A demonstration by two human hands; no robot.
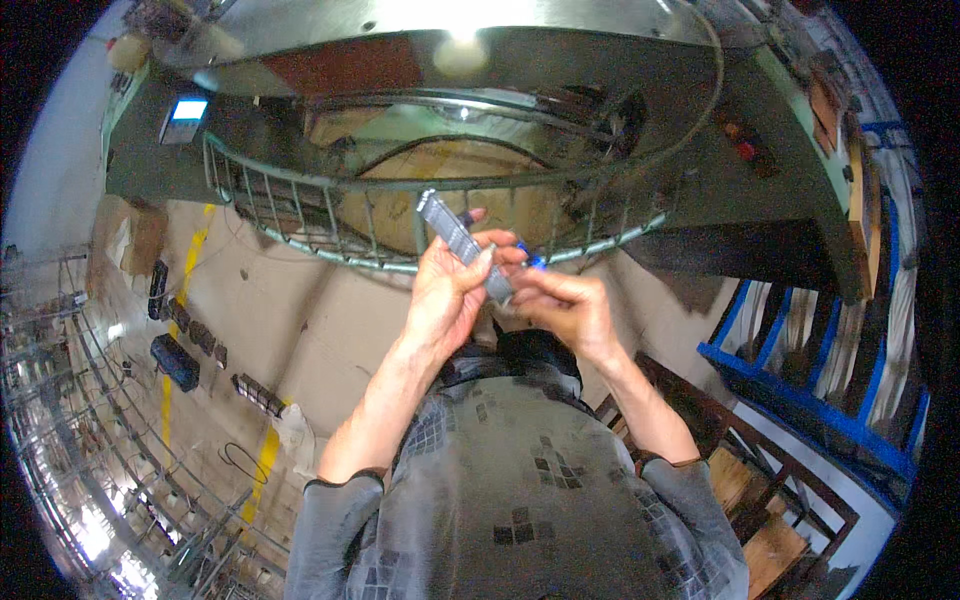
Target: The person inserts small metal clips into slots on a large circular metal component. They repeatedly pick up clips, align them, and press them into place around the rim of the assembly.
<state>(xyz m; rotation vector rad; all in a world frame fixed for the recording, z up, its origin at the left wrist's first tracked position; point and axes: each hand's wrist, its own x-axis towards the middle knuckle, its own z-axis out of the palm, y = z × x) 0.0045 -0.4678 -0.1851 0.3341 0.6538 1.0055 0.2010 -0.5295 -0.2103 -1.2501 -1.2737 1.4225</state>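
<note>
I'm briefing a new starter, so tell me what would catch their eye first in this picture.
Probably the slim grey piece gripped in the left hand, near the picture's middle, with the right hand at its lower end. Next, likely the small device with a glowing screen at upper left, then the blue-framed rack on the right.

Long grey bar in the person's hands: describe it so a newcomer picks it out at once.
Find the curved green metal rail, then the bare left hand near its lower edge. That hand grips the long, narrow grey bar, slanting up and left. Its straight grey length sets it apart from the small bright blue piece near the right hand.
</note>
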